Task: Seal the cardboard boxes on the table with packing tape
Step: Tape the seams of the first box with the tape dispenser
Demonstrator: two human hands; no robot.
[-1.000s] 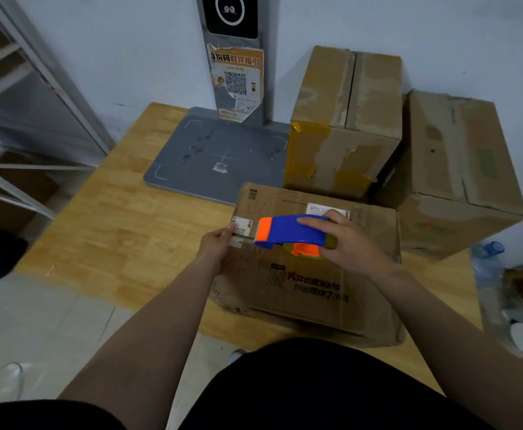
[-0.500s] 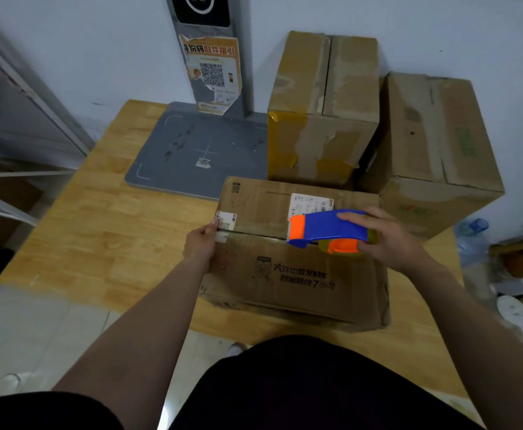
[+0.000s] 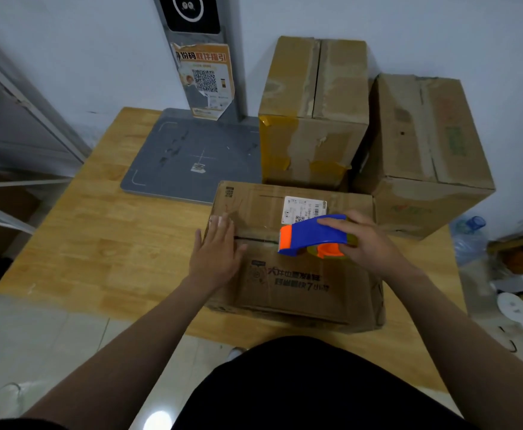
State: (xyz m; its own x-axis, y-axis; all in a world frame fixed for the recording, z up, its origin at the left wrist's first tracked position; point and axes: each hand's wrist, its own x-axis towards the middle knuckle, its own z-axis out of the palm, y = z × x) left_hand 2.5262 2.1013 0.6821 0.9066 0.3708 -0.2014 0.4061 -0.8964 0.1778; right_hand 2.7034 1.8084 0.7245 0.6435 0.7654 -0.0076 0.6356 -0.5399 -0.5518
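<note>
Now left hand [image 3: 216, 249] flat on box [image 3: 300, 283]

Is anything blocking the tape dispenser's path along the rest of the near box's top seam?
Nothing visible does. The tape dispenser, held in the right hand, sits on the near box; its flat white label lies beside the seam. The left hand presses the box's left end.

single head view: my camera sits on the wearer's head, facing forward and steeply down over the wooden surface [image 3: 105, 231], close enough that both forearms enter from the bottom edge; the wall lies beyond, floor at left. no second view.
</note>
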